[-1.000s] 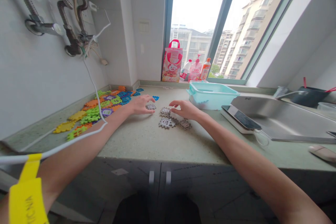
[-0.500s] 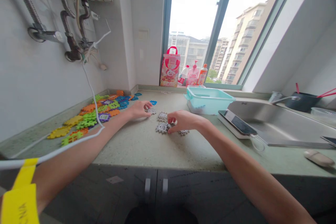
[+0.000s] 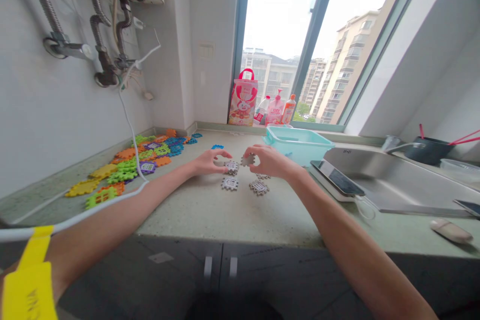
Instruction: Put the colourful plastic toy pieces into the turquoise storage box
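Tile (image 3: 247, 161) (toothed) in right fingers (image 3: 254, 150), latticed piece (image 3: 232, 167) by left fingers (image 3: 221, 170)

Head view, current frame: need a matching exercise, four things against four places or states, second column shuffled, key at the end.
Things
1. Right hand
2. Turquoise bin
3. Multicoloured pieces
4. Phone

Places or states
A. On a white block beside the sink
B. Spread along the left wall
C. Holding a grey toothed piece
D. At the back of the counter, in front of the window

Pairs: 1-C, 2-D, 3-B, 4-A
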Demonstrator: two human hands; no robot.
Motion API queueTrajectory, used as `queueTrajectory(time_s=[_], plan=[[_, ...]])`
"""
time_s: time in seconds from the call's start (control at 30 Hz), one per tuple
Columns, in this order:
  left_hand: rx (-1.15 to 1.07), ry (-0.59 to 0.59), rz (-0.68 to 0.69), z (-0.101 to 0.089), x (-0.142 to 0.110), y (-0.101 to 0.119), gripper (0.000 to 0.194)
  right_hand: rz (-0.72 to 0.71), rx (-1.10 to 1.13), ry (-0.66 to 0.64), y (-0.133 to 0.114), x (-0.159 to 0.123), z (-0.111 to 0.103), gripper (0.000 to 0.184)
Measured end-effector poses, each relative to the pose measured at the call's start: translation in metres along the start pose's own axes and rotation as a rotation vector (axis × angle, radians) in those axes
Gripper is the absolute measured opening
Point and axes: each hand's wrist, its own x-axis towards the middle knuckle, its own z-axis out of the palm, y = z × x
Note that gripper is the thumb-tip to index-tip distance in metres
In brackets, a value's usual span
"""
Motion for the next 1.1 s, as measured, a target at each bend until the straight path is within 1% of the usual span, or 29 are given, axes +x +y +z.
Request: queueTrajectory(time_s=[0.1,0.13,0.17,0.2,0.27,0.37,0.47,0.6,0.77,0.83,0.9,1.0,1.07,1.1], plan=[[-0.007,-0.036,-0.021,-0.001,0.000,-0.005,0.079,0.004,0.168,0.185,0.007,0.007,0.015,0.028],[-0.002,-0.045,-0.021,-0.001,0.000,-0.006,0.082,0.006,0.239,0.211,0.009,0.010,0.023,0.028],[0.002,-0.049,-0.018,0.000,0.001,-0.008,0.084,0.011,0.298,0.209,0.010,0.012,0.031,0.028],[0.001,-0.046,-0.015,0.001,0.002,-0.009,0.084,0.015,0.336,0.183,0.011,0.014,0.039,0.028],[-0.016,-0.029,-0.005,0.002,0.003,-0.012,0.084,0.016,0.347,0.083,0.013,0.016,0.053,0.027],[-0.036,-0.009,0.009,0.005,0.004,-0.015,0.084,-0.003,0.327,-0.034,0.016,0.015,0.061,0.022],[-0.041,0.015,0.019,0.006,0.004,-0.016,0.083,-0.014,0.325,-0.060,0.015,0.013,0.059,0.024],[-0.020,0.033,0.013,0.007,0.004,-0.019,0.085,0.047,0.260,-0.080,0.010,0.014,0.056,0.030],[0.011,0.032,-0.001,0.006,0.002,-0.020,0.092,0.092,0.202,-0.041,0.004,0.016,0.062,0.026],[0.034,0.040,-0.011,0.002,-0.001,-0.016,0.094,0.082,0.188,-0.024,0.002,0.016,0.063,0.026],[0.055,0.050,-0.018,-0.004,-0.005,-0.011,0.089,0.037,0.164,0.000,0.000,0.015,0.061,0.026],[0.068,0.066,-0.026,-0.014,-0.012,-0.005,0.077,-0.064,0.111,0.074,0.003,0.013,0.044,0.027],[0.088,0.059,-0.030,-0.018,-0.014,-0.004,0.074,-0.086,0.069,0.184,0.012,0.011,0.024,0.027],[0.104,0.047,-0.029,-0.019,-0.015,-0.004,0.073,-0.067,0.040,0.265,0.019,0.009,0.013,0.026]])
